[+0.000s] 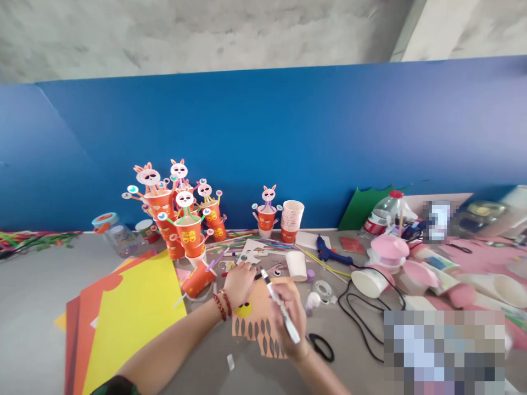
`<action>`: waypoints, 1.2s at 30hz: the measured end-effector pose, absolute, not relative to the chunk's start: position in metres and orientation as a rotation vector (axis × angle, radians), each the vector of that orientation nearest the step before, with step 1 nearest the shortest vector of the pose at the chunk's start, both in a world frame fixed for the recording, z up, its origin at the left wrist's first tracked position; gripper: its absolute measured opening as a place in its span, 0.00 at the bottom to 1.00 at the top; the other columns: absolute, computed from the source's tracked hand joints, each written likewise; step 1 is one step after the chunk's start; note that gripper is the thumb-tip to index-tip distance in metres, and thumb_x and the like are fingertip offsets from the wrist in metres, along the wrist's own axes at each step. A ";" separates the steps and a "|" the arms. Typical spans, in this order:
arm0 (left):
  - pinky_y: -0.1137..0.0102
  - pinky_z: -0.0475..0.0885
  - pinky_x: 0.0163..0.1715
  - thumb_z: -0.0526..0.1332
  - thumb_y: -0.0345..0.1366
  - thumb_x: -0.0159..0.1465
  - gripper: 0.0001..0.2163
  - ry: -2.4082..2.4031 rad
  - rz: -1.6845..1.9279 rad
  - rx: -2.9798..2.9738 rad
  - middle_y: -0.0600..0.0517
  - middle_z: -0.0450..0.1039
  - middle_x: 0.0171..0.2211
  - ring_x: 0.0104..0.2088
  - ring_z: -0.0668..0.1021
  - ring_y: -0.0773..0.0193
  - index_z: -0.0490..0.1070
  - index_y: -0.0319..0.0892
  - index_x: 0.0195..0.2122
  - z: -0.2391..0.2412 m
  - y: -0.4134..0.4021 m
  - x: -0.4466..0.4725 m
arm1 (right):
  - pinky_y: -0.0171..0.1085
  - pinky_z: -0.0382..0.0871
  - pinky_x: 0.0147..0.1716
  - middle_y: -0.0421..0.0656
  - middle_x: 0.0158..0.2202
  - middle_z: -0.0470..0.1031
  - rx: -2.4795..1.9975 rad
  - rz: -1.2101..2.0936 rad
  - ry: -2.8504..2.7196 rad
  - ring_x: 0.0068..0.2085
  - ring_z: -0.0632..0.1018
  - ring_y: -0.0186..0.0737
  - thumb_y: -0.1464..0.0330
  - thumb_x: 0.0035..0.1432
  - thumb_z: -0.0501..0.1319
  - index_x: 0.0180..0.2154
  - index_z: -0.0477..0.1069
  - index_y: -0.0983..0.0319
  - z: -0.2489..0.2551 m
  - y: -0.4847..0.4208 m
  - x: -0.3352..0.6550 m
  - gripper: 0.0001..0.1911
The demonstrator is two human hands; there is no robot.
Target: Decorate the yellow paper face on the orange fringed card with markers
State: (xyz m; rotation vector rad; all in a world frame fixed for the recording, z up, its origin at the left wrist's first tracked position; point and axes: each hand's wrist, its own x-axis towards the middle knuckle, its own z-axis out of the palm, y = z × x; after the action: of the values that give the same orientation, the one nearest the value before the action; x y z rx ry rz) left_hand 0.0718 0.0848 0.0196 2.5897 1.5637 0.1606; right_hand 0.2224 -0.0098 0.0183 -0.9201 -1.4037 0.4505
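My right hand point(290, 315) is closed round a white marker pen point(280, 305), its black end slanting up and to the left. My left hand point(241, 282), with red bead bracelets on the wrist, reaches over the far left edge of an orange paper sheet point(251, 299). Its fingers are bent together beside a small dark item point(258, 276); what lies under them is hidden. Rows of petal-shaped holes run along the sheet's near edge, and a yellow round piece point(244, 309) rests on it. Black-handled scissors point(321, 347) lie right of my right hand, partly hidden.
Red paper cups with rabbit figures point(189, 236) stand at back left, near stacked cups point(291, 219). Yellow sheets point(135, 318) lie left. A blue glue gun point(331, 252) trails a black cord point(349, 312). White cups point(296, 266) and a bottle point(381, 214) are rightward.
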 end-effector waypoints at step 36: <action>0.66 0.74 0.41 0.52 0.29 0.70 0.10 1.144 0.561 2.705 0.48 0.78 0.38 0.39 0.79 0.59 0.72 0.42 0.38 0.009 0.002 0.026 | 0.43 0.77 0.34 0.46 0.41 0.78 -0.890 0.682 -1.541 0.35 0.81 0.45 0.61 0.68 0.57 0.50 0.72 0.55 0.009 -0.030 0.210 0.12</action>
State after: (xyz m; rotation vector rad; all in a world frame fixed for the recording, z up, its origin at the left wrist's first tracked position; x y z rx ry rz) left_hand 0.0262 0.0023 0.0089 2.7050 1.1435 0.5612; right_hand 0.2104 -0.0297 0.0094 -0.8899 -1.5411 0.6822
